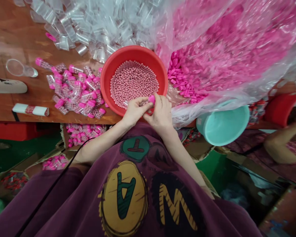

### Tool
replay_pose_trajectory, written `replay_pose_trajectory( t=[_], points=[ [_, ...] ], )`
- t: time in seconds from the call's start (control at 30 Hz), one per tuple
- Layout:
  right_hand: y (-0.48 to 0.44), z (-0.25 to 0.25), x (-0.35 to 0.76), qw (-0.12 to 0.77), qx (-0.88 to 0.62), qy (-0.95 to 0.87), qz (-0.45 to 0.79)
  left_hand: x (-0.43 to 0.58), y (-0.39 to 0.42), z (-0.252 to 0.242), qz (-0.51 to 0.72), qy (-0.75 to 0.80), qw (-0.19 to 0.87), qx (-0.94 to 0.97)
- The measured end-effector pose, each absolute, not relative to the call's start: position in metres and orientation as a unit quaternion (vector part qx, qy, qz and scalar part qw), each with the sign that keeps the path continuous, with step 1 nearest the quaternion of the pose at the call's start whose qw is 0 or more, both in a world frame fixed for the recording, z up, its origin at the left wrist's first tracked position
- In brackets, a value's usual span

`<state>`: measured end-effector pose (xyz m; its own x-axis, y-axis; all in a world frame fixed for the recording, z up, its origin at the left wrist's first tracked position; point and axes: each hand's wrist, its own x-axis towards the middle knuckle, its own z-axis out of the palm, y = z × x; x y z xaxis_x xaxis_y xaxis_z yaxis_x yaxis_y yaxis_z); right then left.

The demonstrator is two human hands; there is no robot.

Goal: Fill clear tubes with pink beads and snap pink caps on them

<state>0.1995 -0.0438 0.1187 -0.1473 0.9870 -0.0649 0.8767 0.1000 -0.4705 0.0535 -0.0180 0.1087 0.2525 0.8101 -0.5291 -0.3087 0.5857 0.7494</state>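
My left hand (135, 110) and my right hand (160, 112) meet at the near rim of a red bowl (108, 74) filled with small pink beads (134, 82). Together they hold a small clear tube, mostly hidden by the fingers. My right hand pinches a pink cap (152, 99) at the tube's end, while my left fingers curl around the tube body. Both hands are closed.
Capped tubes (76, 90) filled with beads lie piled left of the bowl. Empty clear tubes (96, 26) heap behind it. A plastic bag of pink caps (212, 49) spreads to the right. A teal bowl (223, 123) hangs off the table edge. Another person's arm (281, 144) shows at right.
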Motion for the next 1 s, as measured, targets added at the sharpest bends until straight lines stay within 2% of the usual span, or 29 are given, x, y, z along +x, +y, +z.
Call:
replay_pose_trajectory(
  t=[0.1,0.43,0.6,0.73,0.8,0.9,1.0],
  points=[
    [-0.045,0.109,0.194,0.140,-0.623,-0.747,0.185,0.060,-0.021,0.109,0.386,0.508,0.736,0.224],
    [-0.039,0.093,0.191,0.123,-0.612,-0.747,0.229,0.053,-0.024,0.102,0.365,0.522,0.742,0.209],
    [-0.042,0.078,0.186,0.070,-0.611,-0.755,0.228,0.052,-0.024,0.091,0.323,0.544,0.755,0.172],
    [-0.048,0.074,0.179,0.027,-0.604,-0.746,0.280,0.048,-0.032,0.085,0.300,0.564,0.753,0.156],
    [-0.050,0.070,0.179,0.038,-0.587,-0.736,0.336,0.040,-0.036,0.081,0.308,0.574,0.741,0.163],
    [-0.047,0.055,0.185,0.096,-0.577,-0.698,0.412,0.006,-0.037,0.067,0.372,0.615,0.655,0.234],
    [-0.034,0.036,0.186,0.108,-0.602,-0.671,0.419,-0.058,-0.032,0.043,0.418,0.683,0.479,0.359]
  ],
)
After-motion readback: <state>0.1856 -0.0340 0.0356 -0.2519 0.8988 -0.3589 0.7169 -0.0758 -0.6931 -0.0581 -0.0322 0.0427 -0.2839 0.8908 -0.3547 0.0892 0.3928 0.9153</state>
